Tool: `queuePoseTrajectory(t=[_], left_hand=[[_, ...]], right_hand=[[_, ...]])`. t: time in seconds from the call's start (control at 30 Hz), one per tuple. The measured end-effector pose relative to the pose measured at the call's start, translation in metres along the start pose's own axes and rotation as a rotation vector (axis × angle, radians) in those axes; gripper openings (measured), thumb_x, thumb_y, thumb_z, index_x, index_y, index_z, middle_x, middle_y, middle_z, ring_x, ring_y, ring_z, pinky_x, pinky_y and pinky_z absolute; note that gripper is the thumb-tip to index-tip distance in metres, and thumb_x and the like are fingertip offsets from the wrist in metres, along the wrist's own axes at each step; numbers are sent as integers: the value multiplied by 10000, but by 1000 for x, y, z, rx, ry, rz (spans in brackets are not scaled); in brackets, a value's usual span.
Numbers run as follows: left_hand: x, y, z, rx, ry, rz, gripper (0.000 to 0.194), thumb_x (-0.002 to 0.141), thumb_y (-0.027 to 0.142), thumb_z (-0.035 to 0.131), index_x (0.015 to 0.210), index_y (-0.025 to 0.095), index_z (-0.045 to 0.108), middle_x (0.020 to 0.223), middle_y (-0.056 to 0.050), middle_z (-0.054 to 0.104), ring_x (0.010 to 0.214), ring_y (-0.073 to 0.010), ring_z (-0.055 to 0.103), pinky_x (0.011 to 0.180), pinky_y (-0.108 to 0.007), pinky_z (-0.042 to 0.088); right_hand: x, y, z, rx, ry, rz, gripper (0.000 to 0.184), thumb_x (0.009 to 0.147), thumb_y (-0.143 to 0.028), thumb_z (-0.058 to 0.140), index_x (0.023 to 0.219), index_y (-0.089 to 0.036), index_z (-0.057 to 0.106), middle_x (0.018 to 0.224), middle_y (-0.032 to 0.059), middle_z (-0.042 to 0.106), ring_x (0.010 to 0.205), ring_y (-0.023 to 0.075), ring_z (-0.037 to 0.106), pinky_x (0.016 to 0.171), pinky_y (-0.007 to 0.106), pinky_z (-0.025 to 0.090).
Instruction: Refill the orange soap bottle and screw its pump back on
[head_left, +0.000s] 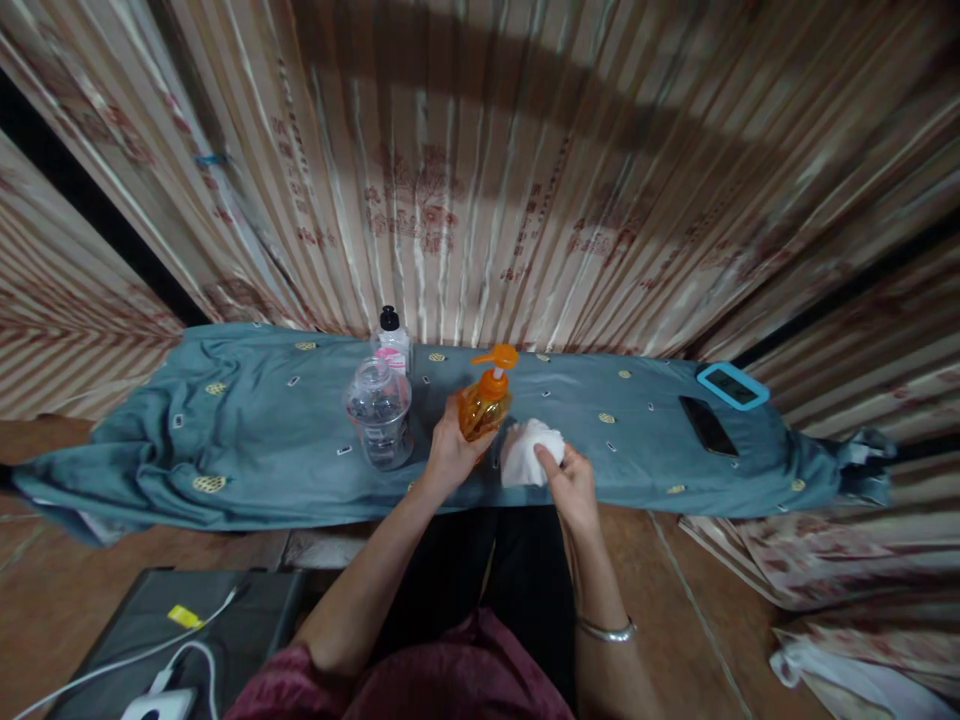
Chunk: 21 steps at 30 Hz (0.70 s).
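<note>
My left hand (454,445) is wrapped round an amber pump bottle (485,410) with an orange pump head, tilted a little above the cloth-covered table. Pinched between the thumb and fingers of my right hand (574,485) is a crumpled white tissue (529,452), just right of the bottle and apart from it. Left of my hands stands a clear plastic bottle (381,415). Close behind it is a bottle with a black cap (390,342) and a pink label, its lower part hidden.
A patterned blue-green cloth (262,420) covers the narrow table. A phone (707,426) and a blue-framed digital clock (733,386) lie at the right end. Striped curtains (465,180) hang behind. A dark box (217,600) with white cables sits at lower left.
</note>
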<state>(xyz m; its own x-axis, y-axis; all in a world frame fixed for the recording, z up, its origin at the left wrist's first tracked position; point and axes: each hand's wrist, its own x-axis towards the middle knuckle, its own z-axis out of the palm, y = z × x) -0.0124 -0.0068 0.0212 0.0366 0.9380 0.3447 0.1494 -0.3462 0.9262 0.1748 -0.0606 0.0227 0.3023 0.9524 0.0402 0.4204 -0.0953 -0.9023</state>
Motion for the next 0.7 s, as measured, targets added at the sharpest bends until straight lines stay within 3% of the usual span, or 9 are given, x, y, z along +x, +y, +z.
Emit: queuePoseTrajectory(t=[0.1, 0.2, 0.27, 0.37, 0.43, 0.57, 0.7], left_hand=[[-1, 2, 3, 6, 4, -31, 649, 742, 223, 795, 1319, 197, 500, 1262, -115, 748, 1151, -282, 748, 1036, -467, 595], [-2, 2, 4, 5, -4, -22, 644, 751, 261, 801, 1317, 204, 498, 1262, -117, 746, 1128, -278, 751, 1016, -463, 599], [-3, -1, 4, 4, -8, 1, 650, 742, 260, 803, 1315, 213, 499, 1277, -112, 740, 1129, -277, 747, 1002, -446, 603], [-4, -7, 4, 14, -4, 29, 669, 732, 243, 794, 1329, 200, 495, 1237, -102, 747, 1088, -266, 751, 943, -394, 617], [-4, -12, 3, 15, -4, 37, 686, 736, 243, 782, 1349, 176, 482, 1203, -106, 750, 1037, -254, 756, 901, -368, 623], [-3, -17, 3, -18, 4, 66, 709, 733, 239, 755, 1369, 157, 454, 1286, -143, 716, 1081, -257, 741, 938, -370, 611], [-5, -18, 3, -48, -18, 47, 691, 736, 203, 710, 1372, 155, 442, 1298, -158, 710, 1074, -261, 746, 932, -369, 610]], right_hand=[[-3, -33, -13, 432, 65, 44, 512, 758, -582, 757, 1054, -165, 724, 846, 60, 778, 649, 197, 647, 585, 302, 506], [-5, -66, -8, 664, 30, -65, 411, 782, -488, 807, 1042, -191, 694, 950, 53, 788, 753, 190, 702, 681, 289, 553], [-2, -83, 6, 645, -54, -149, 430, 784, -443, 800, 1114, -209, 657, 992, 50, 785, 804, 205, 724, 709, 301, 578], [11, -97, 34, 504, -69, -297, 463, 764, -386, 794, 1149, -228, 591, 1061, 48, 772, 877, 214, 731, 788, 321, 583], [22, -102, 51, 378, -66, -350, 336, 803, -420, 749, 1037, -228, 604, 914, 22, 756, 802, 213, 714, 780, 338, 565], [36, -102, 72, 254, 78, -354, 283, 819, -485, 691, 905, -233, 596, 789, 25, 718, 737, 242, 696, 733, 380, 554], [31, -85, 83, 181, 200, -420, 357, 877, -547, 613, 1003, -219, 673, 999, 112, 756, 981, 289, 715, 952, 484, 563]])
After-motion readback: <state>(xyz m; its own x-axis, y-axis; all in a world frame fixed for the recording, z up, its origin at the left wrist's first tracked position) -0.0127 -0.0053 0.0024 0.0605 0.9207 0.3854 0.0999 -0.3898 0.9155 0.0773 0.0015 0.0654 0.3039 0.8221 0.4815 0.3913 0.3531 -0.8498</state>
